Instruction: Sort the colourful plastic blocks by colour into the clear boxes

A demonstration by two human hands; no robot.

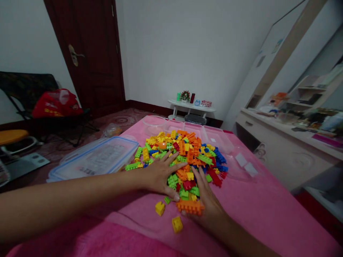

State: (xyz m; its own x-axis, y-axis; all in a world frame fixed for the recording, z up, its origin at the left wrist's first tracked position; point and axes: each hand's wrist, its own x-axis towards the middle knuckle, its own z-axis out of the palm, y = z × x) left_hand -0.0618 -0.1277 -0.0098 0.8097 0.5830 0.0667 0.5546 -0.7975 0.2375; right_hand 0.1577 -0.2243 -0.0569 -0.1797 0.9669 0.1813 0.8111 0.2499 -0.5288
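Observation:
A heap of small plastic building blocks (pixel 184 157), orange, yellow, green, blue and red, lies on a pink cloth (pixel 254 207). My left hand (pixel 159 173) rests flat on the near left side of the heap, fingers spread. My right hand (pixel 207 200) lies at the heap's near edge with fingers stretched out, touching an orange block (pixel 190 207). Two yellow blocks (pixel 160 208) lie loose on the cloth just in front of the heap.
A clear container lid with a blue rim (pixel 93 160) lies to the left. Clear plastic tubs (pixel 187 127) stand behind the heap. A white desk (pixel 281 142) is at the right, a folding chair with a red bag (pixel 55 103) at the left, a dark door (pixel 91 53) behind.

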